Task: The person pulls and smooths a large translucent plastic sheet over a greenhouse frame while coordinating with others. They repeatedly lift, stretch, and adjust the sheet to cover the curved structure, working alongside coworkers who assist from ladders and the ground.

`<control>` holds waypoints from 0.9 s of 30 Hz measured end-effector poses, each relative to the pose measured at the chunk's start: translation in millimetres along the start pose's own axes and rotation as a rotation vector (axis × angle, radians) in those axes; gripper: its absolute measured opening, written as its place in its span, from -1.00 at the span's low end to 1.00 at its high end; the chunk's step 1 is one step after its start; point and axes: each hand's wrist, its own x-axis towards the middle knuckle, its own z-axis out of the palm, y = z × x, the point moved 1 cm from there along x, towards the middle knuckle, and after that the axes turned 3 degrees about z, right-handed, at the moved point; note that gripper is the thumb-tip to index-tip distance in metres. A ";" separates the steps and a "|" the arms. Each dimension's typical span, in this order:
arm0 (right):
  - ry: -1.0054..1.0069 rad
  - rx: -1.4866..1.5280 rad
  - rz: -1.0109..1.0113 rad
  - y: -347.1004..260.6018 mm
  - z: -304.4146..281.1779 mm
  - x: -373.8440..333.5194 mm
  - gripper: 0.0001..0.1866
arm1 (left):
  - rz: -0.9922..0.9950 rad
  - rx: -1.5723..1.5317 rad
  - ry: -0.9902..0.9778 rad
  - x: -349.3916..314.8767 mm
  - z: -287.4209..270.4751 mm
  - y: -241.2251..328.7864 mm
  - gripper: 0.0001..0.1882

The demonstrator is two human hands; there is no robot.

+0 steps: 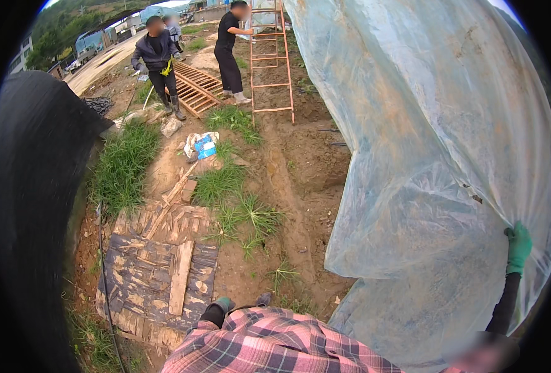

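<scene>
A large sheet of translucent plastic film [406,205] hangs in folds over the right side, streaked with brown dirt. High at the far right, my right hand [519,247], in a green glove, is closed around a gathered fold of it. A dark sleeve covers that forearm, and a blur hides part of the arm lower down. My left hand [225,304], in a greenish glove, hangs low beside my plaid shirt [288,339]. Its fingers are too small and partly hidden to read, and I see nothing held there. The toe of a dark boot [264,299] shows nearby.
Ahead, one person [227,50] holds an orange metal ladder frame [273,68]; another [157,62] stands by orange racks [194,87]. Weathered boards [181,278] lie by my left. Grass clumps [126,165] and a blue-and-white bag [202,147] lie ahead. Black covering [36,205] rises at left.
</scene>
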 end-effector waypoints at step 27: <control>-0.009 -0.010 -0.004 0.0 3.8 -0.2 -0.76 | -0.058 -0.072 0.003 -6.6 -1.5 6.8 -0.60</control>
